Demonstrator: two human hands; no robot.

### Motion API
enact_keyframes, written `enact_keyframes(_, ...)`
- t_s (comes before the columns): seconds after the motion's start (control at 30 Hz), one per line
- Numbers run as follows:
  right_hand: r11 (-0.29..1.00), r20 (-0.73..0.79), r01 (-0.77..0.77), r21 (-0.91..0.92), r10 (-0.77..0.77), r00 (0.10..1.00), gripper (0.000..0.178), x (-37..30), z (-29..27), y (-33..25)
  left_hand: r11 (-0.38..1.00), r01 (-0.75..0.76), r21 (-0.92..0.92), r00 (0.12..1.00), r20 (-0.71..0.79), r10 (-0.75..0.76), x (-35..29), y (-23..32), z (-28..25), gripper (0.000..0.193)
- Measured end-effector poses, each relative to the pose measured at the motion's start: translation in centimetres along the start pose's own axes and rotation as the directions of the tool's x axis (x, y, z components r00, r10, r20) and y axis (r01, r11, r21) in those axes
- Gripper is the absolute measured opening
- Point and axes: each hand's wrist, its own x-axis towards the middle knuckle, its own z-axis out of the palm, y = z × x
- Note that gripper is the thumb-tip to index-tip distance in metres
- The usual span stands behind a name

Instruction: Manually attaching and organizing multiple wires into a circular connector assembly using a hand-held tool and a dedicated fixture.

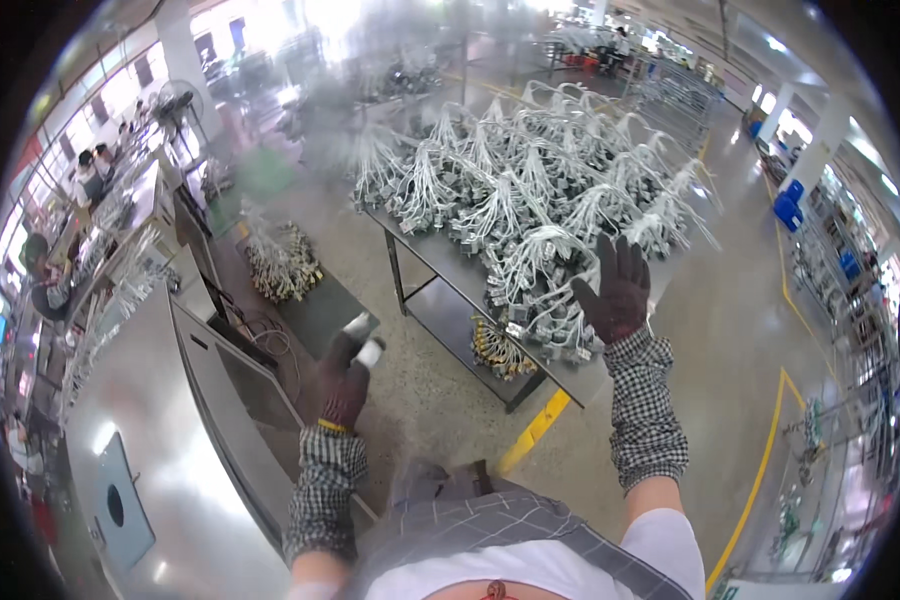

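Note:
My left hand (348, 378), in a dark glove with a checked sleeve, is closed around a small white and grey object (363, 339) held out in front of me above the floor. My right hand (617, 289), also gloved, is raised with fingers spread and holds nothing. It hovers over the near edge of a steel table (425, 255) piled with several bundles of white cable harnesses (530, 195).
A large stainless machine cabinet (180, 420) stands at my left. More cable bundles (282, 262) lie on a low surface beyond it. Yellow floor lines (535, 430) run below the table. Wire racks (840, 300) line the right side. People work at benches far left.

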Motion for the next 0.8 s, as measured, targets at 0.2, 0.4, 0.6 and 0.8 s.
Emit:
enact_keyframes(0.2,0.997,0.032,0.047,-0.056,-0.045,0.998,0.088,9.3,11.1,-2.2,0.933,-0.053,0.356,0.989,0.147,0.000,15.7,-5.5,2.9,0.054)
enact_keyframes(0.4,0.978,-0.060,0.114,-0.173,-0.126,0.990,0.092,18.5,19.3,-7.4,0.673,-0.183,0.716,0.983,0.140,0.118,38.4,-14.4,-0.9,0.068)
enact_keyframes(0.6,0.949,-0.115,0.126,-0.290,-0.165,0.980,0.102,26.2,29.9,-10.5,0.615,-0.168,0.770,0.974,0.227,-0.018,58.1,-21.5,1.3,0.091)
enact_keyframes(0.8,0.820,-0.071,-0.152,-0.551,0.136,0.988,0.091,27.8,29.3,-9.5,0.675,-0.469,0.570,0.816,0.572,0.084,66.5,-25.1,4.4,0.065)
